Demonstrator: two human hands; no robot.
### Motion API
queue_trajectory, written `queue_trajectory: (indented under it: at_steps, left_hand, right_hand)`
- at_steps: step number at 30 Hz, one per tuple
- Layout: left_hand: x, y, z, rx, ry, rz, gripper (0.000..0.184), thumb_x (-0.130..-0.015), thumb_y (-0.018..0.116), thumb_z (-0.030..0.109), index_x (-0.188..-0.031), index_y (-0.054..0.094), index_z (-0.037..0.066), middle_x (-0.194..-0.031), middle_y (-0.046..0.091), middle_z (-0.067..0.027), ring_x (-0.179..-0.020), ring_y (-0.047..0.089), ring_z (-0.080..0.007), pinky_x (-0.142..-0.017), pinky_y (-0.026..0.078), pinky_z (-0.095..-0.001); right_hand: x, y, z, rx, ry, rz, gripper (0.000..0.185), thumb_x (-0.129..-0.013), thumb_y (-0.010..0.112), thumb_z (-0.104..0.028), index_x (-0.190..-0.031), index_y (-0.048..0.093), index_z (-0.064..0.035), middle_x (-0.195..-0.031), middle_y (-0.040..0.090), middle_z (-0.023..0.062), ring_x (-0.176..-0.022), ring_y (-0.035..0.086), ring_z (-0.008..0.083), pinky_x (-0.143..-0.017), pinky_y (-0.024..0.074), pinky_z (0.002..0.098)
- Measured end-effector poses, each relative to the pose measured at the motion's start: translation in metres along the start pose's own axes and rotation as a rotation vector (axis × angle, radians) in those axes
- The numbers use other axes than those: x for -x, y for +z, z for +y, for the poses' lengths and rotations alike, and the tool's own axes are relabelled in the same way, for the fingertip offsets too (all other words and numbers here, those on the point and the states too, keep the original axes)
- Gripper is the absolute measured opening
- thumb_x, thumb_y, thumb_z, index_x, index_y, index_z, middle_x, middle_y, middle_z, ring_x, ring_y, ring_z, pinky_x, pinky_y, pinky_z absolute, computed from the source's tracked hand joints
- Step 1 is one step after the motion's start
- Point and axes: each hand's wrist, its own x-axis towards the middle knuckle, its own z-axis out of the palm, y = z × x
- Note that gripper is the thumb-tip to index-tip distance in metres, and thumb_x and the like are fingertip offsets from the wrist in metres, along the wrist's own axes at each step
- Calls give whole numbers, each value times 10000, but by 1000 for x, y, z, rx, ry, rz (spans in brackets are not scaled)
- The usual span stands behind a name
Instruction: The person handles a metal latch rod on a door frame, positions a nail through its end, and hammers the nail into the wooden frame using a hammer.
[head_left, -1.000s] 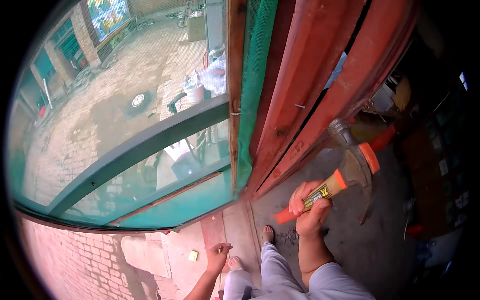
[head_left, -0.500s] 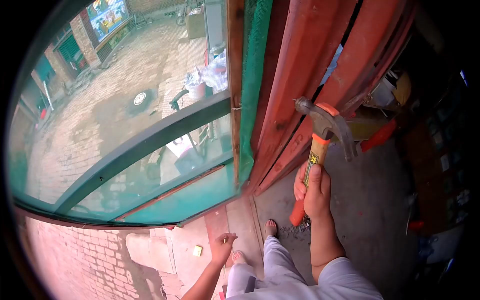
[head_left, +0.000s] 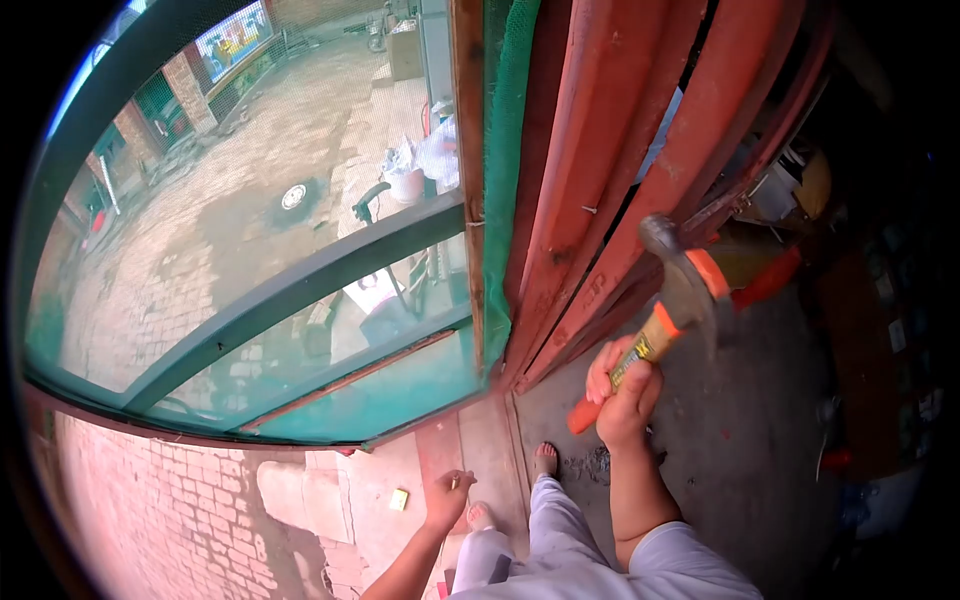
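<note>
My right hand (head_left: 630,402) is wrapped round the wooden handle of a claw hammer (head_left: 686,285) with orange grip and trim. The hammer head is raised, slightly blurred, to the right of a nail (head_left: 590,209) that sticks out of the red door frame (head_left: 567,150). Head and nail are apart. Low in the view, my left hand (head_left: 448,497) is held in front of my body with its fingers curled together. A tiny brassy thing shows at its fingers, too small to name.
A green-framed screen door (head_left: 300,285) stands at the left, with a brick yard (head_left: 230,190) behind it. On the threshold lies a small yellow box (head_left: 399,499). Dark debris (head_left: 590,465) is on the floor by my foot (head_left: 545,458). Shelving (head_left: 880,330) stands in shadow at the right.
The hammer head has moved right and down, away from the nail on the frame, and tilted further right. My right hand has dropped slightly. My left hand stays nearly still.
</note>
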Motion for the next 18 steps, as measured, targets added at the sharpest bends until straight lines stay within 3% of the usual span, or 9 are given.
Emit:
queue_trajectory:
  at_steps: [3,7,9,10,12,14,15,18]
  left_hand:
    - [1,1,2,-16,-11,-28,280,-858,598,293,-848,693,31,-806,669,-128,-789,613,-176,-751,456,-297]
    - [1,4,22,-53,-16,-8,273,-852,604,298,-862,689,39,-793,664,-128,-780,612,-176,-737,456,-300]
    - [4,6,26,-88,-5,-1,266,-845,613,299,-858,685,43,-781,658,-121,-765,611,-188,-726,459,-309]
    - [10,7,35,-38,41,-17,230,-850,624,267,-868,652,40,-744,610,-79,-727,552,-146,-677,430,-282]
    - [15,11,64,71,133,-36,182,-860,644,205,-889,586,35,-671,514,6,-651,436,-60,-579,372,-226]
    - [16,16,88,-74,287,-29,202,-851,653,153,-950,512,48,-680,512,15,-630,420,-53,-551,363,-224]
    - [21,21,109,-29,344,-18,224,-844,657,144,-965,497,44,-676,505,17,-619,415,-57,-543,361,-229]
    - [54,28,205,-66,458,-3,299,-812,656,90,-1006,435,34,-634,507,-34,-570,478,-144,-545,389,-277]
  right_hand:
    - [-10,-1,2,96,168,-32,523,-921,370,-584,-780,365,-80,-558,377,0,-446,358,74,-419,326,228]
    - [0,-2,-5,-73,-60,-25,451,-969,351,-485,-782,373,-75,-552,382,0,-446,359,75,-426,325,231]
    - [-8,-9,11,90,61,-62,456,-966,353,-491,-786,374,-72,-556,382,-1,-448,359,72,-427,326,228]
    - [-10,-14,15,172,123,-87,459,-965,354,-493,-788,374,-70,-557,382,-2,-450,359,70,-428,326,226]
    - [-8,-20,-1,2,182,-49,356,-956,446,-372,-797,421,-55,-558,400,-12,-461,370,68,-435,333,229]
    - [6,-24,-13,-135,172,32,263,-928,553,-236,-770,469,-44,-557,439,-19,-484,398,62,-444,332,228]
    - [15,-31,-9,-51,98,-20,182,-850,671,-134,-819,530,-23,-581,463,-19,-509,420,40,-472,348,205]
    - [33,-43,-25,33,190,-186,247,-791,736,-117,-939,577,1,-630,496,-18,-552,441,25,-502,362,192]
